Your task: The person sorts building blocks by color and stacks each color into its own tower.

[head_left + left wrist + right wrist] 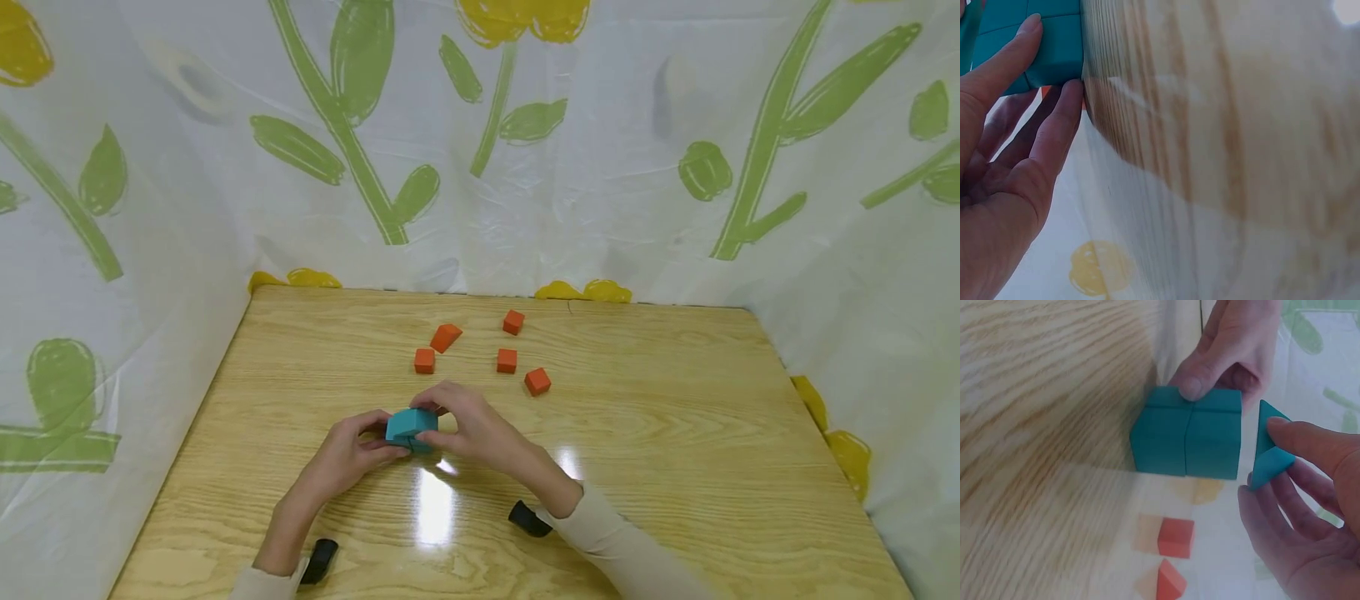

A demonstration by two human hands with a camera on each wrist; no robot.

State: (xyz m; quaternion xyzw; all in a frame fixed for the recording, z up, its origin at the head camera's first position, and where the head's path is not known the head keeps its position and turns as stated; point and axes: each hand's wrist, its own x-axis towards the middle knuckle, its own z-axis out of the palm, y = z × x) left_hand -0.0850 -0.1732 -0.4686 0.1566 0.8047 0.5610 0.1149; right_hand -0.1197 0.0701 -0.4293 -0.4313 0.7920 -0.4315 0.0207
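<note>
A small stack of teal blocks [1213,444] stands on the wooden table, built of pieces set tightly against each other. My left hand [345,454] holds the stack from its left side; in the left wrist view the thumb lies across a teal face [1063,47], with fingers at the opposite side. Between thumb and fingers, my right hand [476,425] pinches a teal triangular block [1274,464]. In the right wrist view a narrow gap separates this block from the top of the stack. From the head view, the triangular block [406,423] covers much of the stack.
Beyond the hands lie several red cubes, among them a left one [424,362], a middle one [507,361] and a right one [537,382]. A red triangular block [446,337] lies near the left cube. A flower-printed sheet [600,167] surrounds the table [675,433].
</note>
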